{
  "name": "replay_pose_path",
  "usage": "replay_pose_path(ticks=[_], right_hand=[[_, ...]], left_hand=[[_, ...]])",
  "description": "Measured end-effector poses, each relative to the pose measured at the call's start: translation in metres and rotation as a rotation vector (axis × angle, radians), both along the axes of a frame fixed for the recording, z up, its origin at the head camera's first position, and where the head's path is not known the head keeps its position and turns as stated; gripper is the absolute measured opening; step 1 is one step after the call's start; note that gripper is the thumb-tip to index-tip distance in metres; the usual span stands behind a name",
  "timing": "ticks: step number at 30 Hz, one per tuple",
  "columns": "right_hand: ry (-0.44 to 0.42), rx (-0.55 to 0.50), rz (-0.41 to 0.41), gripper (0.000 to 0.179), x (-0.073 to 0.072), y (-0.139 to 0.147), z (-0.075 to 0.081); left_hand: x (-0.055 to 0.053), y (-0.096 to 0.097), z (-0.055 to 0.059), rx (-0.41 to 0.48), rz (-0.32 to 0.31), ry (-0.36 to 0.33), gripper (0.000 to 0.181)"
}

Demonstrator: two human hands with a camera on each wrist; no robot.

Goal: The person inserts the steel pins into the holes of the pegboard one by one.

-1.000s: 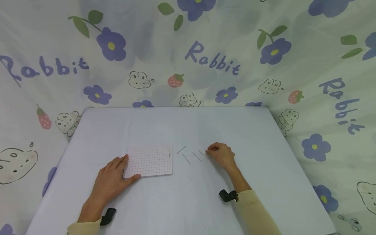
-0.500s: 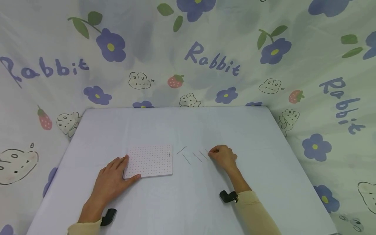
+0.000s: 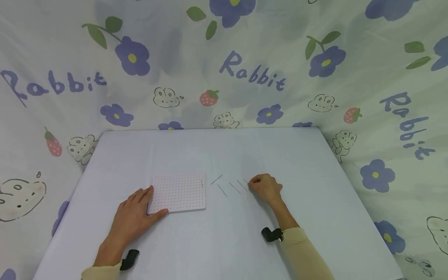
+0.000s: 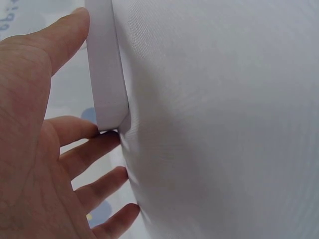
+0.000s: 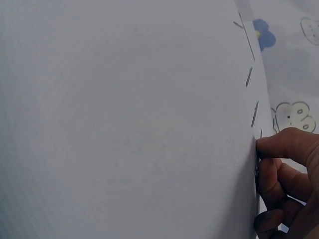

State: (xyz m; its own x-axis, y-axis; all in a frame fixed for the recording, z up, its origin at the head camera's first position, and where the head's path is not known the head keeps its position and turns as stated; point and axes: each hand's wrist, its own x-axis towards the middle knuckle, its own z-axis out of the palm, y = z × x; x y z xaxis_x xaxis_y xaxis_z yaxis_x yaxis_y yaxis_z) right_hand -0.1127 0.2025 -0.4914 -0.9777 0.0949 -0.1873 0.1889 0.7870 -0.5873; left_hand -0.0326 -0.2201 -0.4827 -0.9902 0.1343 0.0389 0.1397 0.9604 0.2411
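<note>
A white board (image 3: pixel 180 192) with a grid of small dots lies flat on the table. One thin dark needle-like stick (image 3: pixel 202 183) shows near its right edge. My left hand (image 3: pixel 131 219) rests at the board's near left corner, thumb against the front edge and fingers along the left side. In the left wrist view its fingers (image 4: pixel 107 189) are spread and fairly straight. To the right, my right hand (image 3: pixel 266 188) touches the table with curled fingers and pinches another thin dark needle-like stick (image 5: pixel 257 172), mostly hidden by the fingertips.
Several similar thin sticks lie loose between the board and my right hand, among them a slanted stick (image 3: pixel 216 179) and a stick (image 3: pixel 235 188). The white table (image 3: pixel 224 241) backs onto a patterned curtain (image 3: pixel 189 58).
My right hand has shifted slightly right and toward me, then stayed almost still, fingertips low at the rightmost stick. My left hand and the board have not moved.
</note>
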Motion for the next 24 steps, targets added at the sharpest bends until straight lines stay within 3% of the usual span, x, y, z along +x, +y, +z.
replay_pose_path(ticks=[13,24], right_hand=[[0.047,-0.050,0.024,0.013,0.003,-0.004,0.005],[0.147,-0.189,0.105,0.011,-0.006,-0.031,0.015]], left_hand=[[0.001,0.001,-0.002,-0.002,0.002,0.017,0.107],[0.000,0.000,-0.003,-0.004,0.008,0.008,0.109]])
